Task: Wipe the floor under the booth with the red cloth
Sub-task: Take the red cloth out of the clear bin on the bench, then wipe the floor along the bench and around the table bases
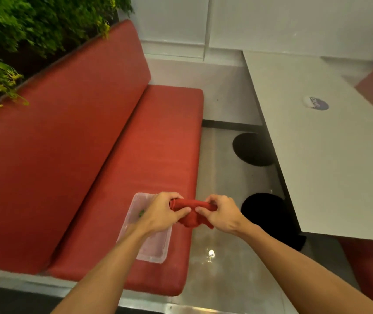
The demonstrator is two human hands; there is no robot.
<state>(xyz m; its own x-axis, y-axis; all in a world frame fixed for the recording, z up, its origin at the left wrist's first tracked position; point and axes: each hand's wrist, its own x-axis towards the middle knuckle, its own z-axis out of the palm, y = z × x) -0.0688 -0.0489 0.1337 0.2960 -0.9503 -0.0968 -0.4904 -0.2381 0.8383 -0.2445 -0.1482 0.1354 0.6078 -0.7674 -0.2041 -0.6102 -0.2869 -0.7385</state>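
The red bench (94, 155) is filling the left of the view, the white table (317, 159) is standing to its right, and a strip of glossy grey floor (224, 184) is running between them, with two black bases (252, 148) sitting on it at the table's edge. A clear tub (156, 250) is resting on the seat near its front edge, partly hidden by the left forearm. The cloth (192, 219) is hanging in the air over that front edge, well above the floor, bunched into a short roll with a loose tail drooping below. The left hand (160, 214) is curling round the roll's left end, and the right hand (220, 215) is pinching its right end between thumb and fingers. The person is apparently readying the cloth, folding or wringing it, so the wiping itself is not yet begun. Crouching, reaching under the booth and rubbing the floor are all left to do.
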